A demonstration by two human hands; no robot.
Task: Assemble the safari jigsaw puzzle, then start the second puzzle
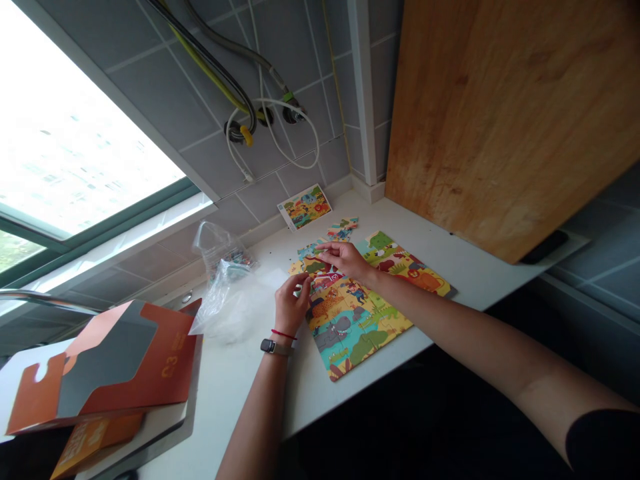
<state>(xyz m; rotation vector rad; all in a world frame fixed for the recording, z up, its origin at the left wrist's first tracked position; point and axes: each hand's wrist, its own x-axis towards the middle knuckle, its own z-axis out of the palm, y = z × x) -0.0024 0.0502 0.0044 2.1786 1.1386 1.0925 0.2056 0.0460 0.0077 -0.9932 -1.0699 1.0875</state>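
Observation:
A mostly assembled jigsaw puzzle (340, 327) with cartoon animals lies on the white counter. My left hand (293, 303) is at its left edge, fingers curled together; what they hold, if anything, is hidden. Over the puzzle's upper left part is my right hand (346, 259), its thumb and fingertips pinched together near small pieces. I cannot make out what is between those fingertips. Loose puzzle pieces (343, 229) lie in a heap just beyond the right hand. Behind them a picture card (306, 207) with a similar animal scene leans against the wall.
Clear plastic bags (220, 273) lie left of the puzzle, one with small pieces inside. An orange and grey box (130, 360) stands at the left. A wooden board (480, 120) rises at the right. Hoses (240, 73) hang on the tiled wall. The counter's (320, 407) front edge runs close below the puzzle.

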